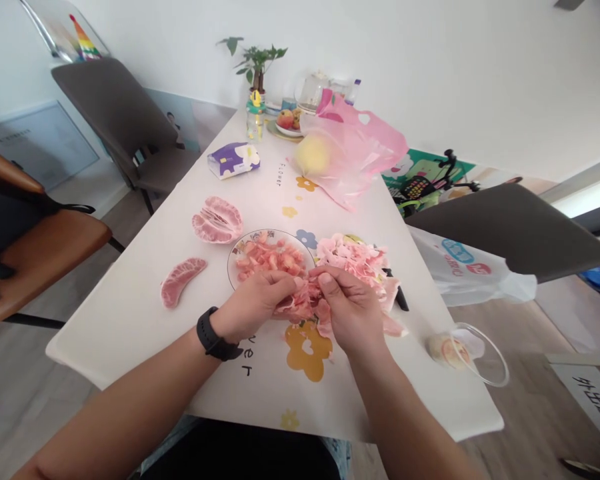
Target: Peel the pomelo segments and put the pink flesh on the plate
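My left hand (260,303), with a black watch on the wrist, is closed on a torn piece of pink pomelo flesh (300,303) over the front rim of the plate. My right hand (351,308) pinches the right side of the same piece; its fingertips partly hide what they grip. Behind my hands, the patterned plate (234,258) bears loose pomelo pulp (267,257). To the right lies a heap of pale pink peel and membrane (353,257), with a black handle (401,297) sticking out beside it. A single pomelo segment (181,282) and a larger peeled chunk (217,220) lie on the left.
On the white table (145,340) stand a purple tissue pack (233,161), a pink plastic bag (365,147) around a yellow round fruit, and a clear cup (467,353) near the right edge. Farther back are a fruit plate (287,130) and a potted plant (257,67). Chairs flank the table.
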Tool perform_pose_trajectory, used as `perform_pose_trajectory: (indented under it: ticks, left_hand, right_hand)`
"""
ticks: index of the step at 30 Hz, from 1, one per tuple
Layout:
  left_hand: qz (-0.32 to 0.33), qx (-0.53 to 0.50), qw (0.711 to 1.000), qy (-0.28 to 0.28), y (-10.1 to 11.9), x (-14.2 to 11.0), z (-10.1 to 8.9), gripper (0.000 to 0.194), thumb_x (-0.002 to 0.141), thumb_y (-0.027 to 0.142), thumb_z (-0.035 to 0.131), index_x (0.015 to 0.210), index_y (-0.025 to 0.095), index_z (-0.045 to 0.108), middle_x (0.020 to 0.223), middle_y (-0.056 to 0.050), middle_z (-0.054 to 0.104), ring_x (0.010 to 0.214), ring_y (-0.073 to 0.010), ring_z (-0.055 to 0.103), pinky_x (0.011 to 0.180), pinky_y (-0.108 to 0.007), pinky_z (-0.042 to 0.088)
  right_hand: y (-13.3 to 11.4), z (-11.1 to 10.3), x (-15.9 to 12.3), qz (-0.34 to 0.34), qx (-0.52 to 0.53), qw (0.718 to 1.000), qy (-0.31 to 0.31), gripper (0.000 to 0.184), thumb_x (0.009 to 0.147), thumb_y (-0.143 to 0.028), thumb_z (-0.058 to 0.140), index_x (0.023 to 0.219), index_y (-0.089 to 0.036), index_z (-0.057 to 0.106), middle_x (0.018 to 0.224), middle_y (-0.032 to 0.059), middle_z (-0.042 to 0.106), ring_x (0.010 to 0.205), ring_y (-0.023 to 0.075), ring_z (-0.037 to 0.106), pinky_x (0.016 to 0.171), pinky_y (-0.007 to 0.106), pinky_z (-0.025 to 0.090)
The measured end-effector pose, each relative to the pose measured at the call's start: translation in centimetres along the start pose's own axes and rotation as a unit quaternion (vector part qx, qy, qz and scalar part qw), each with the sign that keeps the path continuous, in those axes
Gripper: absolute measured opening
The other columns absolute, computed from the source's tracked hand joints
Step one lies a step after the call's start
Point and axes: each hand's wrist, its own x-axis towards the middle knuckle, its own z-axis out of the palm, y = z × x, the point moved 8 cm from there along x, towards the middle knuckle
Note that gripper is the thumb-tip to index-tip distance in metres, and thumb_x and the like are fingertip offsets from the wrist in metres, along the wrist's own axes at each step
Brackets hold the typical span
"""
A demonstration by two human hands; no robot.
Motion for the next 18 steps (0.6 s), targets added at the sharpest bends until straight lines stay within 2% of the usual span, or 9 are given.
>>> perform_pose_trajectory:
  ticks: [3,7,10,14,18]
  left_hand:
    - [0.003,-0.006,1.0,-0.011,0.2,0.0,0.3,0.049,0.085,0.05,0.079,0.065,0.021,0.045,0.065,0.005,0.039,0.06,-0.0101,0.043,0.069,-0.03,0.061]
    - [-0.008,-0.009,1.0,0.005,0.0,0.0,0.2,0.048,0.084,0.049,0.079,0.066,0.021,0.044,0.065,0.007,0.035,0.059,-0.0096,0.04,0.075,-0.035,0.065]
    - [-0.008,-0.013,1.0,0.005,0.0,-0.1,0.3,0.049,0.084,0.049,0.079,0.065,0.021,0.043,0.064,0.007,0.033,0.059,-0.009,0.037,0.076,-0.034,0.065]
    - [-0.01,-0.017,1.0,-0.001,0.0,-0.1,0.5,0.049,0.082,0.05,0.081,0.065,0.021,0.046,0.064,0.007,0.032,0.059,-0.0086,0.034,0.08,-0.037,0.066]
    - [-0.007,-0.026,1.0,0.002,0.1,-0.1,0.3,0.043,0.083,0.045,0.079,0.066,0.021,0.048,0.065,0.006,0.037,0.061,-0.01,0.044,0.079,-0.036,0.065]
  right_hand:
    - [0.7,0.2,-0.3,0.031,0.04,0.999,0.009,0.03,0.093,-0.054,0.074,0.1,-0.026,0.084,0.083,0.0032,0.073,0.076,0.0198,0.064,0.07,0.033,0.054]
    - [1.3,0.3,-0.3,0.049,0.059,0.997,0.009,0.034,0.09,-0.056,0.076,0.097,-0.024,0.082,0.077,0.0022,0.07,0.066,0.017,0.057,0.061,0.031,0.05]
    - [1.7,0.3,-0.3,0.056,0.078,0.995,0.012,0.032,0.089,-0.056,0.078,0.095,-0.024,0.08,0.078,0.0019,0.07,0.067,0.0171,0.058,0.062,0.032,0.051]
    - [1.9,0.7,0.0,0.05,0.17,0.984,0.008,0.026,0.087,-0.051,0.08,0.089,-0.026,0.078,0.079,0.0018,0.07,0.071,0.0186,0.061,0.064,0.032,0.052]
    - [2.0,1.1,0.2,0.081,0.228,0.97,-0.003,0.023,0.084,-0.046,0.083,0.086,-0.025,0.077,0.076,0.0023,0.069,0.063,0.0154,0.057,0.054,0.028,0.047]
